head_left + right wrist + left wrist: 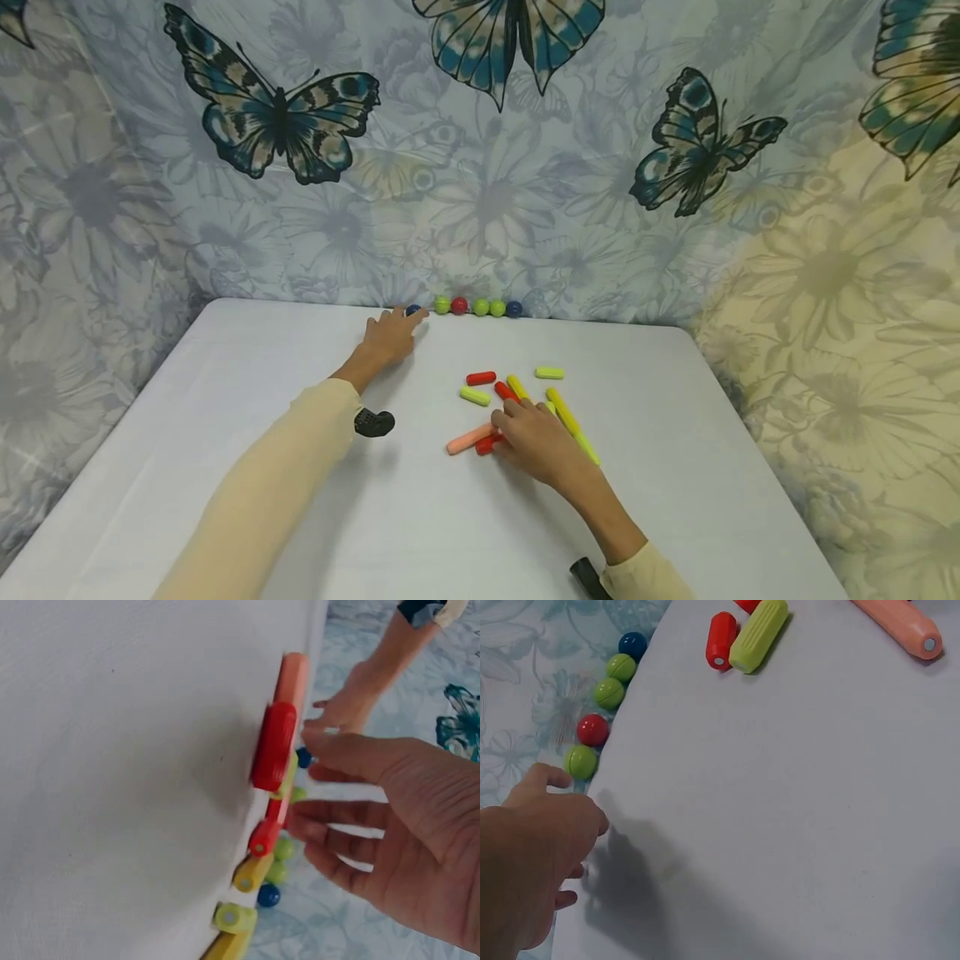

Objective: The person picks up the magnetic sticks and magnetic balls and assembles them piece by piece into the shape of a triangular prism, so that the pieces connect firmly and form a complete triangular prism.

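The coloured sticks (467,440) lie loosely scattered around and beneath your right hand (540,442); the head view shows it covering the inner ends of the orange stick and a red stick (486,446) beside it. From the right wrist, your thumb and fingers stand apart, loosely bent, with nothing between them. 2 yellow-green sticks and 2 red ones lie ahead of that hand, and longer yellow ones reach past its right side.

Well apart, at the far edge of the white table (420,517), 6 balls (459,306) line up. Your left hand (388,335) is at the row's left end, by a blue ball (412,310); you can't tell whether it grips that ball. Behind stands a butterfly-patterned backdrop (495,200).
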`<state>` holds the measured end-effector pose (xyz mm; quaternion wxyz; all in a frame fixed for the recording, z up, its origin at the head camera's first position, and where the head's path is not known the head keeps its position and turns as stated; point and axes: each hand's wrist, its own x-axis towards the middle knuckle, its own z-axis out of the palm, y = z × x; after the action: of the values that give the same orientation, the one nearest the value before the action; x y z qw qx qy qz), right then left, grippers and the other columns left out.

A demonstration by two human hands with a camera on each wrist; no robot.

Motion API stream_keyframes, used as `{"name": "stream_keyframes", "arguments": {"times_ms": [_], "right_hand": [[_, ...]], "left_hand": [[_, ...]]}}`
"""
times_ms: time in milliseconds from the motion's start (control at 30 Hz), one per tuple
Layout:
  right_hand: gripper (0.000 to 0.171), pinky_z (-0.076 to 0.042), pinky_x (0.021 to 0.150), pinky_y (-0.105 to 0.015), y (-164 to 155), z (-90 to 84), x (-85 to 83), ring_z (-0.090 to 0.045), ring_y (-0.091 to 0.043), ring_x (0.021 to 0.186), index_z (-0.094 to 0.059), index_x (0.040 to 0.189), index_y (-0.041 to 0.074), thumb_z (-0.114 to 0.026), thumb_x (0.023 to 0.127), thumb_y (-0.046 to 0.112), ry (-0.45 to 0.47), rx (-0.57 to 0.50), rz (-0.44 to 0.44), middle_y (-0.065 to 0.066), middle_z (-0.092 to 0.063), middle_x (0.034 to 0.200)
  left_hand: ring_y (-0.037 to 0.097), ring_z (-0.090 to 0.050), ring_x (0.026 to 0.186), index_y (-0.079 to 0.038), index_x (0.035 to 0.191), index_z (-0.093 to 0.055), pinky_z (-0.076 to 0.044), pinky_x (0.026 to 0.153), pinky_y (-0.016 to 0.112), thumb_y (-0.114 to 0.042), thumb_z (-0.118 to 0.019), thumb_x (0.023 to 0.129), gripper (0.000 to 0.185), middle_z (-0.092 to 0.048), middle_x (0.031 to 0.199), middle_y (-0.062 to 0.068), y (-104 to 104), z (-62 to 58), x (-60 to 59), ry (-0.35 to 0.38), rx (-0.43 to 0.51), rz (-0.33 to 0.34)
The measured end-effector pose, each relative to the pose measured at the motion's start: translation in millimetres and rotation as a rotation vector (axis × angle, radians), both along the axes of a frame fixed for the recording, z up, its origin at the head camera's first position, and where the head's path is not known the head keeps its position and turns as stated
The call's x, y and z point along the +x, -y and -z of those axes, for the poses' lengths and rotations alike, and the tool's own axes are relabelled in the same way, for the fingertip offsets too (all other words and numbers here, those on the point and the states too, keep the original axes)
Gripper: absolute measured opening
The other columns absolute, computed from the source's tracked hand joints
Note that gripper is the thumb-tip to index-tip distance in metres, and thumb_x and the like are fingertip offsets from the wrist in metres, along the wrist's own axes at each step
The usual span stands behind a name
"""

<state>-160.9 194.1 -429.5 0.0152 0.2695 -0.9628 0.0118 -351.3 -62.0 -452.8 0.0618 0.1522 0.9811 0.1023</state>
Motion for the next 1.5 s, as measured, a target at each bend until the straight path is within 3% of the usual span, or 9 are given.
{"name": "stream_keyframes", "arguments": {"times_ms": [233, 433, 567, 700, 833, 1067, 1200, 1333, 1500], "right_hand": [[0.026, -0.057, 0.086, -0.029, 14, 3.9, 0.3, -0.059, -0.013, 0.085, -0.075, 0.112, 0.018, -0.085, 0.089, 0.022, 0.059, 0.059, -0.135, 0.003, -0.068, 0.095], [0.024, -0.057, 0.086, -0.03, 24, 9.9, 0.8, -0.059, -0.016, 0.088, -0.071, 0.115, 0.017, -0.08, 0.093, 0.018, -0.023, 0.119, -0.145, 0.0, -0.066, 0.096], [0.027, -0.059, 0.091, -0.032, 26, 13.0, -0.9, -0.064, -0.019, 0.094, -0.07, 0.118, 0.012, -0.079, 0.094, 0.019, -0.001, 0.154, -0.123, -0.003, -0.071, 0.105], [0.028, -0.059, 0.094, -0.036, 24, 12.1, -2.0, -0.065, -0.02, 0.096, -0.069, 0.119, 0.01, -0.078, 0.095, 0.022, 0.04, 0.168, -0.094, -0.005, -0.072, 0.107], [0.021, -0.057, 0.091, -0.036, 20, 8.1, -3.2, -0.059, -0.016, 0.087, -0.07, 0.112, 0.011, -0.077, 0.095, 0.023, 0.113, 0.104, -0.076, -0.002, -0.068, 0.096], [0.011, -0.05, 0.077, -0.024, 9, -1.3, -5.0, -0.05, -0.009, 0.078, -0.068, 0.107, 0.013, -0.073, 0.099, 0.019, 0.267, -0.081, -0.117, 0.004, -0.063, 0.09], [0.013, -0.047, 0.074, -0.021, 7, -6.3, -3.8, -0.049, -0.008, 0.078, -0.068, 0.11, 0.013, -0.074, 0.098, 0.018, 0.317, -0.128, -0.162, 0.005, -0.061, 0.092], [0.016, -0.046, 0.073, -0.017, 13, -7.3, -2.3, -0.048, -0.006, 0.078, -0.07, 0.109, 0.013, -0.077, 0.096, 0.019, 0.354, -0.159, -0.227, 0.006, -0.062, 0.095], [0.018, -0.047, 0.073, -0.016, 25, -3.8, -3.0, -0.049, -0.003, 0.077, -0.071, 0.11, 0.011, -0.078, 0.095, 0.017, 0.385, -0.166, -0.262, 0.005, -0.06, 0.091]], "left_hand": [[0.049, -0.029, 0.154, -0.021, 0.164, -0.032, -0.038, 0.115, 0.07, -0.015, -0.046, 0.109, 0.057, -0.026, 0.169, 0.023, 10, -0.8, -1.0, 0.057, 0.024, -0.005], [0.048, -0.047, 0.142, -0.009, 0.154, -0.046, -0.046, 0.108, 0.067, -0.017, -0.05, 0.109, 0.046, -0.049, 0.155, 0.021, 17, 0.9, -0.7, 0.01, -0.015, 0.008], [0.047, -0.058, 0.13, -0.002, 0.148, -0.049, -0.052, 0.102, 0.062, -0.024, -0.054, 0.108, 0.046, -0.057, 0.145, 0.024, 17, 5.2, 5.2, -0.032, -0.02, 0.062], [0.042, -0.066, 0.115, -0.001, 0.139, -0.056, -0.058, 0.091, 0.056, -0.03, -0.061, 0.106, 0.044, -0.063, 0.13, 0.024, 16, 9.4, 18.4, -0.104, -0.001, 0.141], [0.034, -0.069, 0.101, -0.002, 0.13, -0.063, -0.06, 0.082, 0.049, -0.032, -0.067, 0.103, 0.041, -0.066, 0.117, 0.02, 15, 9.3, 46.1, -0.194, 0.04, 0.209], [0.025, -0.068, 0.097, -0.009, 0.124, -0.07, -0.058, 0.08, 0.043, -0.033, -0.073, 0.098, 0.036, -0.073, 0.112, 0.008, 12, 8.2, 125.0, -0.279, 0.082, 0.297], [0.02, -0.068, 0.094, -0.012, 0.121, -0.072, -0.055, 0.077, 0.038, -0.034, -0.076, 0.095, 0.034, -0.075, 0.107, 0.002, 16, 11.7, 161.2, -0.328, 0.084, 0.347], [0.013, -0.065, 0.093, -0.014, 0.118, -0.073, -0.054, 0.081, 0.034, -0.035, -0.079, 0.093, 0.034, -0.074, 0.103, -0.003, 21, 13.2, 182.1, -0.251, 0.19, 0.403], [0.004, -0.059, 0.092, -0.015, 0.119, -0.072, -0.053, 0.087, 0.028, -0.04, -0.081, 0.091, 0.039, -0.072, 0.103, -0.007, 23, 19.8, 189.7, -0.095, 0.318, 0.477]]}}
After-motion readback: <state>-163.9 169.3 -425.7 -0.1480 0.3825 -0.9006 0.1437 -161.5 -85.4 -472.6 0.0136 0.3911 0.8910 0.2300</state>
